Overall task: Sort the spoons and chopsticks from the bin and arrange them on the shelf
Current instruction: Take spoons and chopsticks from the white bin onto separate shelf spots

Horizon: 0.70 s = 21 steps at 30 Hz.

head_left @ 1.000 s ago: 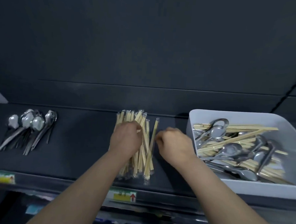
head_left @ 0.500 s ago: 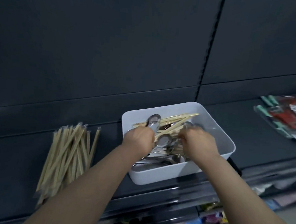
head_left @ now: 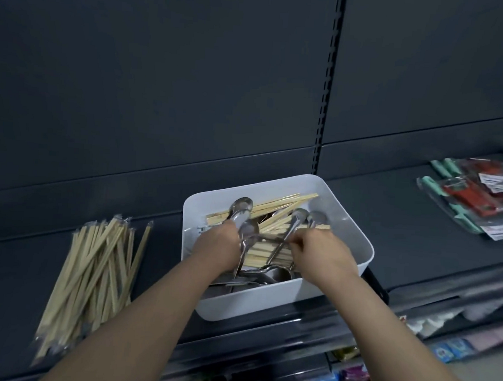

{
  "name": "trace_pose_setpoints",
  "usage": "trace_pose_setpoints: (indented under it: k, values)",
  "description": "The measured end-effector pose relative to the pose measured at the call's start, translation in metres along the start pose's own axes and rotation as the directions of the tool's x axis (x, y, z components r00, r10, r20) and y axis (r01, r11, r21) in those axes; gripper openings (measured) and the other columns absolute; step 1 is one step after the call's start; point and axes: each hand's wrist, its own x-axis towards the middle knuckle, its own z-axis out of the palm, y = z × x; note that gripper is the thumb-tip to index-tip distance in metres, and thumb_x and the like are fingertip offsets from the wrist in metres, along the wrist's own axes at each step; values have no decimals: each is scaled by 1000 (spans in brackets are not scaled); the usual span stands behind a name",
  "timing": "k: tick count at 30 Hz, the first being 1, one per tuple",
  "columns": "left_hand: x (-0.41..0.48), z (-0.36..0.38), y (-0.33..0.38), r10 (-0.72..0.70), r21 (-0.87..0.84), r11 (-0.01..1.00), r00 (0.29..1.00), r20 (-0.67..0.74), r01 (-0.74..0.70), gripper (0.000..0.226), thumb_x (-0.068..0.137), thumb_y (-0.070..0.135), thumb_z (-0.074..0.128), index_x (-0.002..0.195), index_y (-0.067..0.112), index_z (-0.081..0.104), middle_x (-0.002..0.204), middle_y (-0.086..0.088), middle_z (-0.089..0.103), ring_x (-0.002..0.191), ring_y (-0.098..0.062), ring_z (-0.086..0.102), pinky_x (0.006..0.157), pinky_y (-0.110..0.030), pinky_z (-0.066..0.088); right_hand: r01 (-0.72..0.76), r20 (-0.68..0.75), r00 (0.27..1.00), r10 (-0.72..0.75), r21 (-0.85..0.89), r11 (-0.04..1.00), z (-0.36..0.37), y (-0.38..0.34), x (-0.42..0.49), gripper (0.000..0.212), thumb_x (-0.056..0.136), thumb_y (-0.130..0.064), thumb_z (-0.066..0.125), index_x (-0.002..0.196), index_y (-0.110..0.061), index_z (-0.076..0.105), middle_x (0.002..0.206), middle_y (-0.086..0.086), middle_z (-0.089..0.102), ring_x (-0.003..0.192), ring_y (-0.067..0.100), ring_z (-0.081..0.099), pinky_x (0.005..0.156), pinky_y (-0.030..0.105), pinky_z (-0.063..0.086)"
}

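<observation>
hands are digging in the white bin (head_left: 270, 303) at frame centre, left hand (head_left: 219, 247) and right hand (head_left: 321, 252) each pinching spoon handles in their fingers to separate spoons (head_left: 242, 210) from chopsticks (head_left: 275, 217).

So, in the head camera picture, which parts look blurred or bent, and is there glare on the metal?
Head view: the dark metal shelf tilts and its upright bows, wide-angle distortion; lower packages smear; steel spoons in the white plastic bin glint softly; both hands, left hand and right hand, look slightly soft.
</observation>
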Motion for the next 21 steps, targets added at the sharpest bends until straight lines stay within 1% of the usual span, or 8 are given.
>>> trace_pose_setpoints:
  k: [2, 5, 7, 9, 11, 12, 16, 21]
  values:
    - [2, -4, 2, -33, -75, 997, 998, -55, 29, 19, 93, 12, 47, 111, 10, 51, 114, -12, 62, 105, -33, 58, 76, -34, 41, -31, 24, 999, 32, -49, 998, -2, -2, 4, 24, 90, -23, 44, 94, -25, 67, 94, 3, 67, 84, 26, 59, 62, 28, 41]
    - [6, -8, 1, -87, -149, 986, 992, -89, 73, 16, 93, 12, 47, 108, 11, 49, 114, -10, 63, 105, -32, 57, 73, -33, 39, -89, 60, 993, 98, -143, 986, -7, -5, 19, 24, 91, -20, 48, 113, -19, 58, 111, 5, 63, 101, 27, 60, 67, 28, 38]
    - [7, -6, -1, -92, -174, 982, 992, -82, 76, 11, 93, 14, 47, 103, 12, 50, 113, -10, 62, 104, -32, 57, 73, -33, 38, -109, 84, 989, 124, -162, 981, -7, -8, 28, 36, 93, -33, 53, 125, -19, 49, 118, 4, 59, 108, 25, 59, 69, 29, 38]
    - [7, -5, -3, -77, -195, 979, 994, -79, 61, 5, 94, 15, 47, 97, 11, 50, 110, -11, 62, 101, -32, 56, 73, -33, 38, -149, 121, 978, 172, -175, 973, -6, -14, 39, 60, 87, -59, 55, 129, -19, 43, 121, 4, 58, 111, 23, 59, 72, 29, 37]
    - [7, -4, -3, -61, -207, 977, 995, -79, 44, 8, 94, 14, 49, 99, 9, 52, 110, -12, 63, 102, -32, 56, 75, -34, 40, -183, 140, 965, 221, -246, 952, -1, -20, 46, 76, 81, -69, 54, 130, -13, 40, 121, 4, 59, 112, 22, 60, 72, 29, 38]
    - [7, -3, -4, -60, -216, 976, 995, -77, 42, 11, 93, 14, 50, 102, 8, 54, 111, -12, 63, 104, -32, 57, 76, -34, 40, -188, 137, 963, 230, -269, 945, 2, -21, 49, 74, 82, -66, 55, 130, -11, 39, 120, 4, 60, 111, 22, 60, 72, 29, 39]
    - [6, -5, -8, -47, -224, 974, 997, -60, 33, 14, 90, 14, 55, 103, 10, 58, 111, -9, 64, 103, -29, 58, 80, -34, 45, -229, 104, 959, 263, -256, 939, 2, -16, 51, 47, 88, -25, 56, 129, -11, 37, 118, 4, 62, 109, 25, 62, 73, 28, 40]
    - [5, 0, -6, 22, -42, 999, 996, 83, -18, 36, 75, 21, 78, 106, 11, 62, 109, -6, 63, 103, -26, 60, 81, -31, 48, -269, 76, 958, 275, -80, 960, -15, -8, 42, 34, 86, -11, 52, 118, -12, 38, 108, 8, 63, 103, 30, 61, 71, 30, 38]
